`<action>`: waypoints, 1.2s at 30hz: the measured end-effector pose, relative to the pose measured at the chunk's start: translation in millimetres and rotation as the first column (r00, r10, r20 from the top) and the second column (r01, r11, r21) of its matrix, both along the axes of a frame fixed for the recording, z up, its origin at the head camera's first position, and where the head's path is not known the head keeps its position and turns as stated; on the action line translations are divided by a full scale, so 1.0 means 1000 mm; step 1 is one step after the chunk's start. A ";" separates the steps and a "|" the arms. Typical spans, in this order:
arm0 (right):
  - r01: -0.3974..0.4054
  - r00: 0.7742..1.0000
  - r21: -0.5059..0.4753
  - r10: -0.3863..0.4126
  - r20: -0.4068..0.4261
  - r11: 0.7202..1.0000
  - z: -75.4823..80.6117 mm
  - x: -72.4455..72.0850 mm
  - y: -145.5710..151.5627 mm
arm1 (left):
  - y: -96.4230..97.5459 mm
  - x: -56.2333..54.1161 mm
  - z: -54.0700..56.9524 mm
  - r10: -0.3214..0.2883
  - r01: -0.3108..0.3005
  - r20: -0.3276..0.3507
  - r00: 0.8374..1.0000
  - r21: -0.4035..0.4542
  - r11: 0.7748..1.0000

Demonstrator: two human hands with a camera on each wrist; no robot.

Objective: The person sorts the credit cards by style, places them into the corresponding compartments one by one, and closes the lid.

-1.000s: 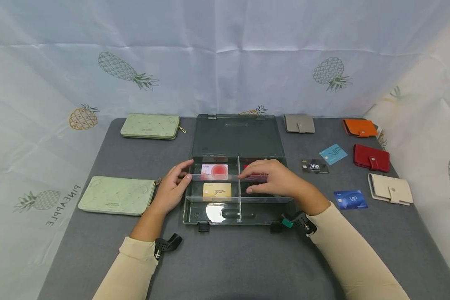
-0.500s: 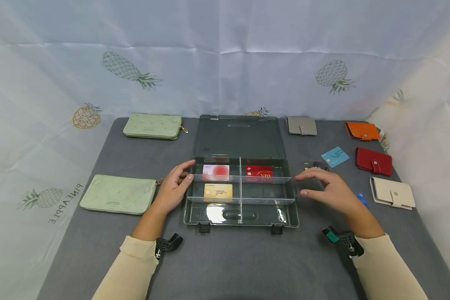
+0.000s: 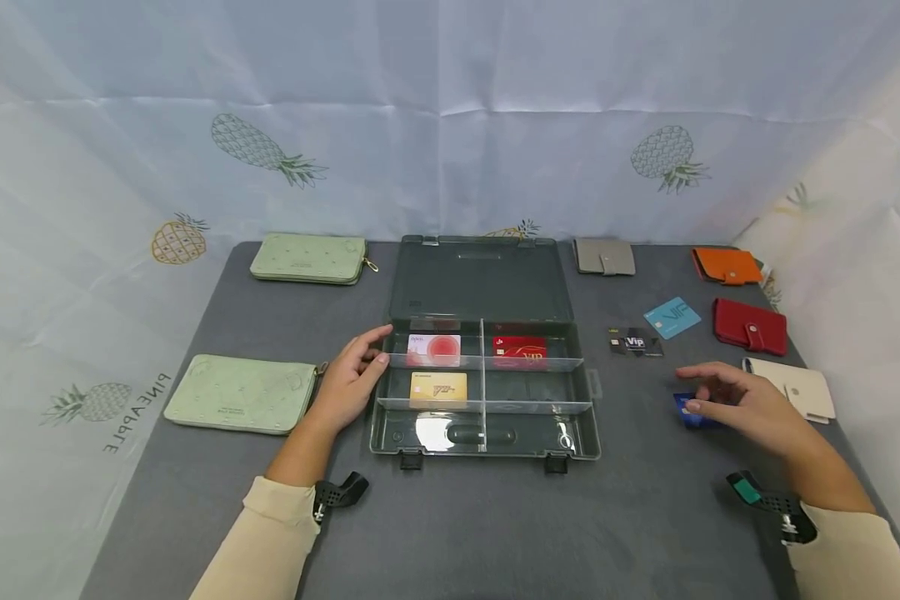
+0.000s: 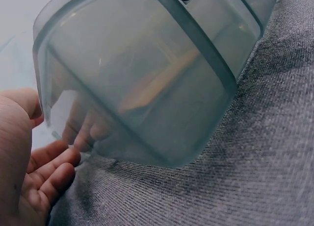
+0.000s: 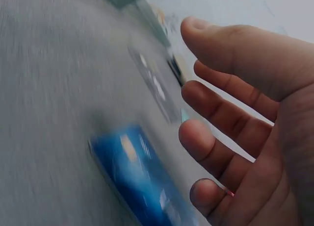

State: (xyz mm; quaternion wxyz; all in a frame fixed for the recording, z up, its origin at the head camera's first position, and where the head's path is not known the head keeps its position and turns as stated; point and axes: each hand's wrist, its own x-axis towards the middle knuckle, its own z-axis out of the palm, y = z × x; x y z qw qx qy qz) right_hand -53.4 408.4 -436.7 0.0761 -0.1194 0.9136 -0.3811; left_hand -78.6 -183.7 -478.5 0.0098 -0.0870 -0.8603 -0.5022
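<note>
My left hand (image 3: 348, 383) rests at the left side of a transparent grey compartment box (image 3: 536, 429). In the left wrist view, loosely bent fingers (image 4: 61, 164) lie beside the box wall, with part of the thumb hidden. A pink-and-white card (image 3: 420, 350) and a gold card (image 3: 438, 392) lie in the box's left compartments, a red VIP card (image 3: 521, 352) in a right one. Over a blue card (image 3: 686, 410) on the table hovers my right hand (image 3: 757, 408), thumb and fingers apart, nothing between them. The hand partly covers that card in the head view.
A black VIP card (image 3: 636, 342) and a light-blue card (image 3: 672, 317) lie right of the box. Grey (image 3: 604, 257), orange (image 3: 729, 266), red (image 3: 752, 326) and cream (image 3: 806, 392) wallets stand around them. Two green wallets (image 3: 243, 396) lie at left.
The right hand has moved from over the box's right compartments rightward to the blue card. The red card in the box has come into full view. The left hand stays at the box's side.
</note>
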 end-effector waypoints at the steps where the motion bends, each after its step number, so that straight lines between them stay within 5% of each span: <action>1: 0.009 1.000 0.011 -0.010 0.007 1.000 0.000 0.002 0.005 | 0.000 0.000 0.000 -0.001 0.001 -0.001 1.000 0.002 1.000; 8: -0.018 0.999 0.057 0.016 0.032 0.998 -0.004 0.009 0.036 | 0.000 0.003 0.000 -0.004 0.004 0.006 1.000 -0.002 1.000; 19: -0.084 0.994 -0.014 0.084 0.064 0.996 -0.012 0.011 0.051 | 0.000 0.000 -0.002 0.003 -0.004 -0.012 1.000 -0.014 1.000; 25: -0.079 0.996 0.059 0.080 -0.025 0.995 -0.018 0.010 0.050 | 0.002 0.002 -0.002 0.002 -0.002 -0.010 1.000 -0.009 1.000; 30: -0.073 0.997 0.113 0.075 -0.012 0.991 -0.019 0.009 0.046 | 0.002 0.002 -0.001 0.001 -0.001 0.001 1.000 -0.004 1.000; 36: -0.060 0.996 0.278 0.076 -0.048 0.959 -0.013 0.004 0.035 | 0.000 0.002 0.001 -0.003 0.003 0.004 1.000 -0.002 1.000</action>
